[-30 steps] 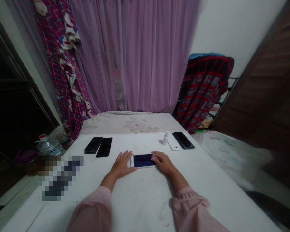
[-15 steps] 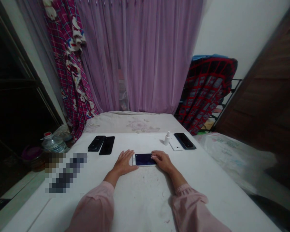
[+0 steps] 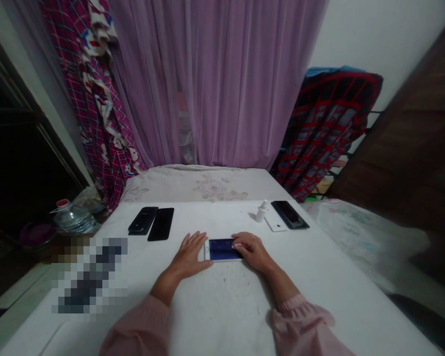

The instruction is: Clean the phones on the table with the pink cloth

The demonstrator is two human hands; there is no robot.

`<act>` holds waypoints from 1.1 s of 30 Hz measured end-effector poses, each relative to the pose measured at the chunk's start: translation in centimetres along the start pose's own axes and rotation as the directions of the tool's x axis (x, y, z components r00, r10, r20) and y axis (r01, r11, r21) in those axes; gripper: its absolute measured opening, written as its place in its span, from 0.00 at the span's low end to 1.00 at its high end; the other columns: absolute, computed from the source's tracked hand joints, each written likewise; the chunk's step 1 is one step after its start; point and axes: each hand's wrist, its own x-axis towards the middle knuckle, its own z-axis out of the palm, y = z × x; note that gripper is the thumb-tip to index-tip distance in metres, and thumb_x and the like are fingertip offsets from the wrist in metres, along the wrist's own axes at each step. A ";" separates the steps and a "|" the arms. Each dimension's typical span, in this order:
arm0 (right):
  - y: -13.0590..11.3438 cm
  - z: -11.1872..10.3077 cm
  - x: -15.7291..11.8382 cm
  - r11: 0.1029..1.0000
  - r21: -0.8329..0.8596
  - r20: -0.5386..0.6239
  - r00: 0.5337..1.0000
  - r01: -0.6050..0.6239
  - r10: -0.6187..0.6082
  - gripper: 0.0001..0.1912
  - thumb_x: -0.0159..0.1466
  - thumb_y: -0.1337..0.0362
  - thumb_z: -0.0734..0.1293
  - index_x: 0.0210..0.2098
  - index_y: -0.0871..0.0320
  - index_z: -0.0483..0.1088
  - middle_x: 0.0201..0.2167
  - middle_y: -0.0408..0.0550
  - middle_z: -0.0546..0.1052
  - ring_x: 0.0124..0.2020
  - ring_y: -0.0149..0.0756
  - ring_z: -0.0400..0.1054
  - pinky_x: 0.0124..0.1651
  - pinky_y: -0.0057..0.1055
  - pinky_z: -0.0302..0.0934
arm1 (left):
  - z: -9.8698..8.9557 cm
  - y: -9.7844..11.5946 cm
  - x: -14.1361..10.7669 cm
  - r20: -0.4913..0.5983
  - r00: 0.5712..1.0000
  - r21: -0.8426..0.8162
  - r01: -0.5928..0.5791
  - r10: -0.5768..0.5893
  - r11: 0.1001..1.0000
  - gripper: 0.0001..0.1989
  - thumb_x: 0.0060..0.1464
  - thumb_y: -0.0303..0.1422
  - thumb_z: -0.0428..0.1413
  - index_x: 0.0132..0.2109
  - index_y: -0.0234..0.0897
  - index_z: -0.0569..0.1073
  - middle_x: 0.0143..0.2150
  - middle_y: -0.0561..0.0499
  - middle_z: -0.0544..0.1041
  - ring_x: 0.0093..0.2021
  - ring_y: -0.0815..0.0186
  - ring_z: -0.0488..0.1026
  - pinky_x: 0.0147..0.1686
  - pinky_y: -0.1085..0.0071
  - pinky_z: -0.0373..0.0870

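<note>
A white smartphone point(image 3: 222, 249) lies flat and sideways on the white table, its dark blue screen facing up. My left hand point(image 3: 189, 254) braces the phone's left end, thumb along the near edge and fingers at the far edge. Over the right part of the screen is my right hand point(image 3: 255, 251), its fingers bent together and pressed down on the glass. Something small and white point(image 3: 238, 245) shows under those fingertips, too small to make out. The phone's right end is hidden beneath this hand.
Two dark phones, one black point(image 3: 160, 224) and one navy point(image 3: 144, 220), lie at the back left. A small white spray bottle point(image 3: 261, 212), a white phone point(image 3: 276, 222) and a dark phone point(image 3: 289, 214) are at the back right. A water jug point(image 3: 72, 216) stands left of the table point(image 3: 222, 316).
The view has shifted slightly, so the table's things sit a little differently. My hands keep nearly the same places on the phone, with my right fingers still on the screen.
</note>
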 end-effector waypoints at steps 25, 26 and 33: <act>-0.9 0.9 1.2 1.000 0.022 0.180 0.984 0.013 -0.017 0.11 0.63 0.57 0.64 0.34 0.50 0.78 0.48 0.49 0.78 0.51 0.43 0.69 0.60 0.49 0.49 | 1.5 -0.9 0.0 -0.159 0.984 -0.096 -0.095 0.079 0.991 0.38 0.52 0.49 0.60 0.66 0.41 0.59 0.66 0.44 0.63 0.68 0.51 0.55 0.68 0.49 0.43; -1.0 1.1 1.5 1.000 0.016 0.167 0.986 0.010 -0.013 0.10 0.64 0.57 0.64 0.34 0.50 0.78 0.45 0.48 0.79 0.49 0.42 0.70 0.58 0.46 0.52 | 1.6 -1.0 0.0 -0.170 0.982 -0.095 -0.104 0.087 0.990 0.38 0.52 0.49 0.60 0.66 0.42 0.59 0.66 0.44 0.64 0.67 0.51 0.56 0.67 0.49 0.43; -2.3 2.1 3.6 0.986 -0.130 0.140 0.983 -0.102 0.120 0.09 0.63 0.62 0.64 0.36 0.49 0.78 0.38 0.45 0.81 0.43 0.42 0.70 0.52 0.41 0.55 | 2.0 -1.2 -0.1 -0.216 0.971 -0.079 -0.119 0.100 0.990 0.38 0.51 0.47 0.62 0.65 0.41 0.60 0.66 0.41 0.64 0.67 0.49 0.57 0.67 0.48 0.44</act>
